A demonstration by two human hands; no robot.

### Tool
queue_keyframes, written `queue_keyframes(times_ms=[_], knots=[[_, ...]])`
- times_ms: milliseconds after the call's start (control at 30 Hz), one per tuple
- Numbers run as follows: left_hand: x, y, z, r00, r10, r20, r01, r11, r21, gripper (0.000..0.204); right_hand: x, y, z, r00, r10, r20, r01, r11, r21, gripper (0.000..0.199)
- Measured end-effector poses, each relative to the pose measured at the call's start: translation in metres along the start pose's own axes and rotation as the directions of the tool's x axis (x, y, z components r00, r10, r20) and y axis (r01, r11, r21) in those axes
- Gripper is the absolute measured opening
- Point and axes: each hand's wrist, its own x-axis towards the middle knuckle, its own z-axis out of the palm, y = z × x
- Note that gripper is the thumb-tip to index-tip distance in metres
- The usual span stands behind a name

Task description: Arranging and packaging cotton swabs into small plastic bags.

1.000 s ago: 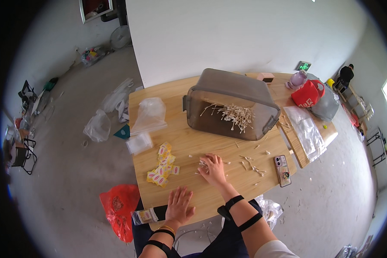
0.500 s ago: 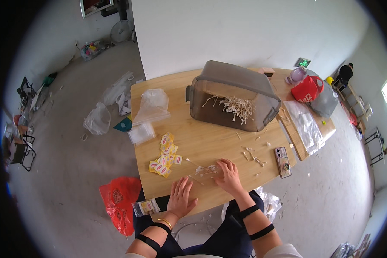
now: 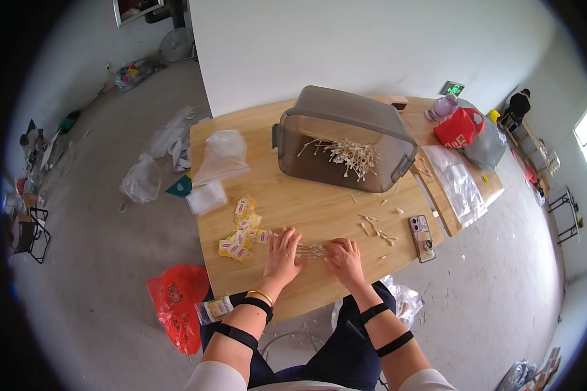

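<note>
cotton swabs (image 3: 312, 251) partly hidden by left hand (image 3: 283, 256) and right hand (image 3: 344, 260), wall frame (image 3: 136, 10) cropped

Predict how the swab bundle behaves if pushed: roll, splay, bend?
Probably rolls and splays: no band shows around the swab bundle, and scattered swabs nearby lie at mixed angles. Likely light, being thin sticks. Each seems fairly stiff, since the visible lengths look straight.

- Between my left hand (image 3: 284, 255) and right hand (image 3: 346, 260), a small bunch of cotton swabs (image 3: 313, 251): thin, pale sticks, white tips.
- They lie sideways, roughly parallel, my fingers covering their ends.
- They're below the frame's centre, slightly right.
</note>
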Motion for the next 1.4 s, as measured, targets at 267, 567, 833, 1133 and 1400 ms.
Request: queue_keyframes(times_ms=[267, 567, 833, 1133, 1400], knots=[[-0.010, -0.006, 0.024, 0.968, 0.132, -0.213, -0.143, 0.989, -0.040, 0.034, -0.007, 0.018, -0.003, 0.996, -0.018, -0.086, 0.017, 1.000, -0.011, 0.020], [-0.015, 0.005, 0.024, 0.958, 0.101, -0.270, -0.104, 0.995, 0.004, 0.028, -0.001, 0.041, -0.023, 0.972, 0.062, -0.226, -0.069, 0.997, -0.023, 0.011], [-0.032, 0.019, 0.019, 0.975, 0.079, -0.209, -0.081, 0.997, 0.000, 0.054, 0.029, -0.003, 0.021, 0.993, -0.014, -0.119, 0.026, 0.994, 0.103, 0.012], [-0.033, 0.008, 0.030, 0.991, 0.023, -0.129, -0.041, 0.989, -0.140, 0.066, 0.021, -0.048, 0.045, 0.957, 0.160, -0.241, -0.056, 0.919, 0.390, 0.021], [-0.033, 0.013, 0.028, 0.992, 0.015, -0.126, -0.035, 0.986, -0.161, 0.064, 0.015, -0.039, 0.042, 0.920, 0.219, -0.325, -0.051, 0.890, 0.454, 0.025]])
